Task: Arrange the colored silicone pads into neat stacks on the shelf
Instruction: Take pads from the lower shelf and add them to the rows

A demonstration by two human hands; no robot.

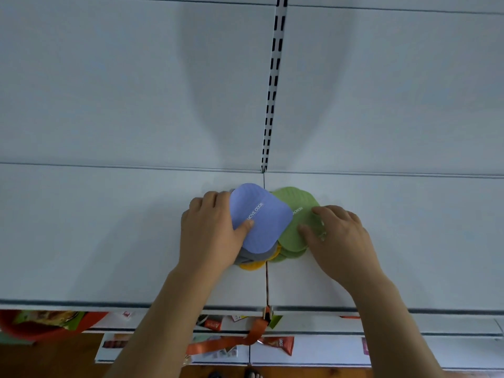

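Now the white shelf (pixel 109 227) fills your view, and the pads lie near its middle, over the seam between two boards. Your left hand (pixel 210 233) grips the purple pad (pixel 260 218): thumb on top, fingers curled round its edge at 9 o'clock. Your right hand (pixel 339 236) lies flat with spread fingers on the green pads (pixel 293 214), at 3 o'clock from the purple one. Grey pads (pixel 253 256) and a yellow pad (pixel 251 266) show beneath, at 6 o'clock.

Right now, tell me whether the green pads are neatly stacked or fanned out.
Fanned out: the green pads overlap with offset edges showing at the front, under the right hand.
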